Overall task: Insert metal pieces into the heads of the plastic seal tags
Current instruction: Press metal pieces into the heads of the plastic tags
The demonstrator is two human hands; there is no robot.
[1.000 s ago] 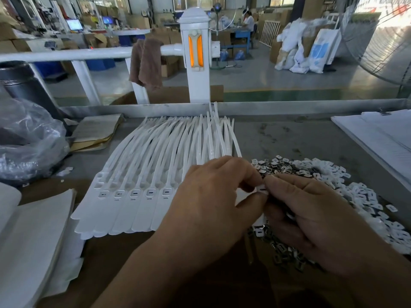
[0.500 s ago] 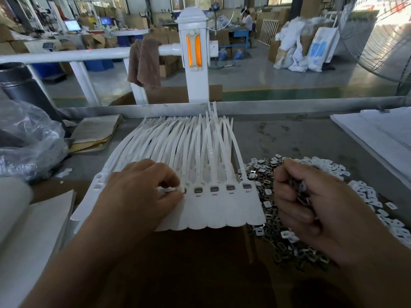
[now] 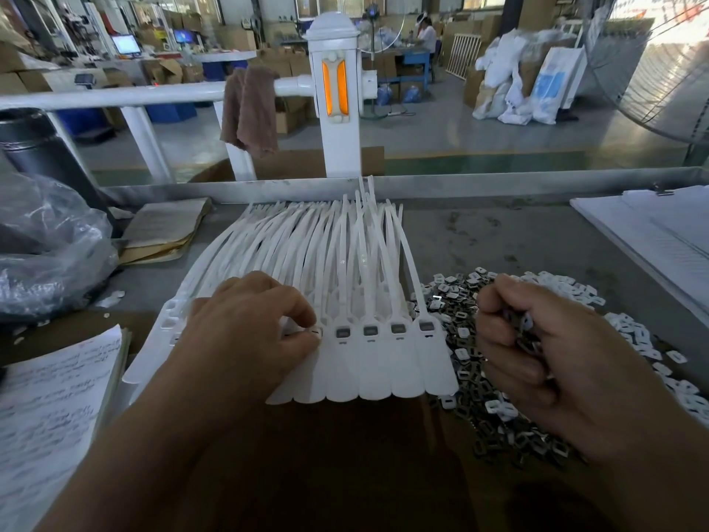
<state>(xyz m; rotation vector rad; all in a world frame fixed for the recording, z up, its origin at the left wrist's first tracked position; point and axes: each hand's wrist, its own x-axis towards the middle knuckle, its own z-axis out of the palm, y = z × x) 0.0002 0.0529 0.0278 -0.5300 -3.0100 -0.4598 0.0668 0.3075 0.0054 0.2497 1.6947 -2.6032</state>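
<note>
White plastic seal tags (image 3: 383, 372) lie fanned on a grey worktable (image 3: 498, 240). The left hand (image 3: 245, 339) rests on the fan's middle, curled thumb and forefinger pinching a metal piece (image 3: 314, 332) at one tag head. Just right of the fan, the right hand (image 3: 537, 355) is curled around several metal pieces (image 3: 526, 325), above a loose pile (image 3: 495, 435).

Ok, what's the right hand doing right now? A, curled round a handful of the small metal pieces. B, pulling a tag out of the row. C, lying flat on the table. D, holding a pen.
A: the right hand is curled into a fist round several metal pieces, above the loose pile and clear of the row of seal tags.
</note>
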